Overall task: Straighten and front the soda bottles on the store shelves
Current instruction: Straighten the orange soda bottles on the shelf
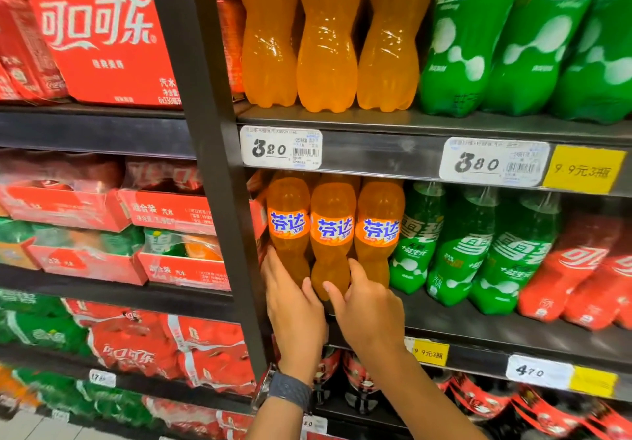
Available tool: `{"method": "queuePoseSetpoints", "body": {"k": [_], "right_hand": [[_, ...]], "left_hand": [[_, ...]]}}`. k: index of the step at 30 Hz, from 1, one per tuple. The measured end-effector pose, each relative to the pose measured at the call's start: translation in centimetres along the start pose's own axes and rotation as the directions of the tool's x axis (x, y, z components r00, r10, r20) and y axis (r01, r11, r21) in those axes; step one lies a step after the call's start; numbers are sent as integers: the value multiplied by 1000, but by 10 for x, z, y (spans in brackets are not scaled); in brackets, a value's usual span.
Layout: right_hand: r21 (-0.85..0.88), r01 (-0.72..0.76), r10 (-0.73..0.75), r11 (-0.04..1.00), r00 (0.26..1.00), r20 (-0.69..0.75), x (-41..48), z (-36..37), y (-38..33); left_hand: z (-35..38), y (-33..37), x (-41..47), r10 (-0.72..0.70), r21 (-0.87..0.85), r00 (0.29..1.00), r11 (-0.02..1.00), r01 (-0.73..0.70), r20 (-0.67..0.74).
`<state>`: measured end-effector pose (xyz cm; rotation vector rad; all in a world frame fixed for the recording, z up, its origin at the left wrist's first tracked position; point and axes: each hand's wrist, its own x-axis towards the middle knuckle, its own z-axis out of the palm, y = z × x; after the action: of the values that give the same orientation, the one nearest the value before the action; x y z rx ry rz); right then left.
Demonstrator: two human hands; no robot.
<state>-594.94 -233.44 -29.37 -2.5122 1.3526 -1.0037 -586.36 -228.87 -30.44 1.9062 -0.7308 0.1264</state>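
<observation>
Both of the person's hands are up at the middle shelf [478, 326], working low on a row of three orange soda bottles that stand just right of the dark upright post [205, 131]. The left hand [294, 306], with a grey wristband [290, 392] on it, is curled round the base of the left orange bottle [289, 231], fingers up its far left side and thumb coming in from the right. The right hand [367, 309] has the middle orange bottle [333, 234] pinched near its bottom, thumb on the front and forefinger slipped into the gap next to the right orange bottle [378, 231]. All three stand upright, touching shoulder to shoulder, blue-lettered labels facing out (the middle one sits a shade lower and further forward). Just beside them on the same shelf come the green bottles [458, 244], then the red cola bottles [574, 268], leaning in the wide lens. On the rail above hang a white price tag [280, 148] marked 3.20 and, further right, a yellow tag [581, 169]. The shelf over that carries bigger orange bottles [328, 46], and left of the post are stacked red cartons [102, 35].
</observation>
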Motion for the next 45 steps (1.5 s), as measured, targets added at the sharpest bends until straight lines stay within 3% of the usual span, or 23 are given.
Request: {"method": "queuePoseSetpoints", "body": {"k": [3,9,13,17,19,24,33,40,45], "right_hand": [[-27,4,-6,1000,996,-86,3,-4,-2],[12,26,-27,1000,999,20,-8,-14,-1],[145,114,-116,983,993,2,-18,-54,15],[434,95,-187,896,967,174,-1,-116,17],[500,188,-260,845,962,77,14,-152,6],[461,421,-383,781,906,-178,51,-231,-32],[296,537,-436,790,831,-346,118,-298,-75],[4,584,-539,811,751,-382,173,-339,-95],[-263,581,-638,770,712,-293,207,-356,-108]], "left_hand": [[2,-1,3,-8,17,1000,1000,8,-5],[-6,-4,-5,12,-56,999,998,-10,41],[-24,14,-36,104,-71,990,993,-97,95],[-62,50,-38,263,-170,963,953,-251,54],[-85,80,-23,374,-207,927,908,-365,5],[-129,155,19,582,-233,805,772,-591,-115],[-162,230,91,645,-124,723,719,-684,-249],[-193,278,150,754,133,643,657,-742,-136],[-215,315,184,797,394,603,543,-742,36]]}}
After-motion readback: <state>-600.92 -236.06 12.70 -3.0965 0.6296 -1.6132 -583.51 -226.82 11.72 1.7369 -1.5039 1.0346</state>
